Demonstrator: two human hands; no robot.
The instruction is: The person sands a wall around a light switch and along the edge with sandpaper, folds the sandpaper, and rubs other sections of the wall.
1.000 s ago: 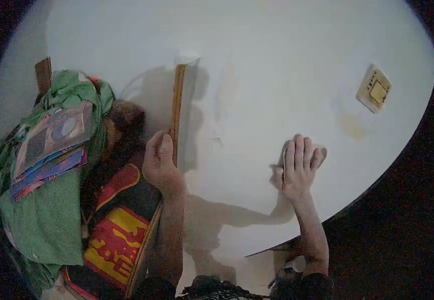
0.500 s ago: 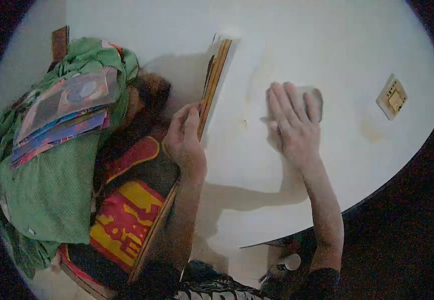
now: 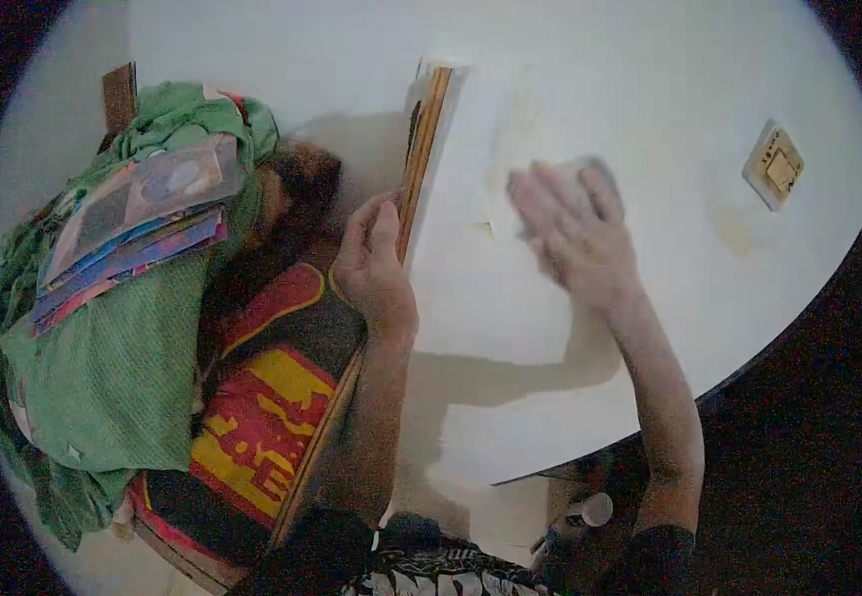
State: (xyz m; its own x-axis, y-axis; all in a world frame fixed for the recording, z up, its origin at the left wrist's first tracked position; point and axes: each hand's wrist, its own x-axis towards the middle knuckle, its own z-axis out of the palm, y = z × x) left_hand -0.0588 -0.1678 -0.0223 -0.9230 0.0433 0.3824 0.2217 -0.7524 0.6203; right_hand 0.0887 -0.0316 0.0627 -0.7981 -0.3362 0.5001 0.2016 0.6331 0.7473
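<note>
Near the middle, my left hand [image 3: 376, 263] pinches the lower part of a thin wood-edged board [image 3: 427, 139], tilted slightly right at its top. My right hand [image 3: 580, 233] lies palm down on the white table [image 3: 510, 427], fingers over a pale, rounded pad [image 3: 605, 184] that shows between and beyond them. Most of the pad is hidden under the hand, and the fingers are blurred. Beside the hand, a faint yellowish smear [image 3: 520, 119] marks the white surface.
At the left lie a green cloth [image 3: 133, 348], a fanned stack of colourful sleeves [image 3: 143, 243] and a red, yellow and black patterned item [image 3: 262, 427]. A small beige square device [image 3: 777, 167] rests at the right, above a yellowish stain [image 3: 734, 228]. The table's curved edge runs along the right.
My right hand has moved up and slightly left over the table with the pad. My left hand and the board have shifted up and right in view; the whole view has also shifted.
</note>
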